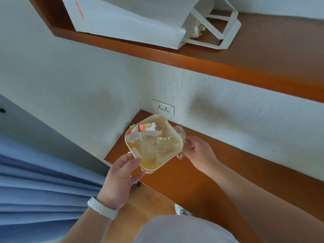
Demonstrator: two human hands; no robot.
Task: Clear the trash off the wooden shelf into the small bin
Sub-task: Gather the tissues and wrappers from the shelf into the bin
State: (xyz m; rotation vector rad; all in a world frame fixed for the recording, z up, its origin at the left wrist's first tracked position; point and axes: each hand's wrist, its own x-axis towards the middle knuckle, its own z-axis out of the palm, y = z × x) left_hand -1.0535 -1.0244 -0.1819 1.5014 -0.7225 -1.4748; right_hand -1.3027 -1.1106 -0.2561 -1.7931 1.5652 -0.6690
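Note:
A small cream square bin (172,129) with clear plastic and a torn orange-and-white wrapper (146,128) inside is held above the lower wooden shelf (201,172). My left hand (121,179) grips its near corner, thumb on the rim. My right hand (199,152) is at the bin's right side, fingers on crumpled clear plastic (181,135) hanging over the edge. On the upper wooden shelf (263,50) a crumpled white tissue (197,30) lies beside a white paper bag (133,20).
A wall socket (163,107) sits just behind the bin. Blue curtains (43,190) hang at the left. The white bag's handles (220,27) lie across the upper shelf. A white shoe (182,210) shows below, near my grey-clothed body.

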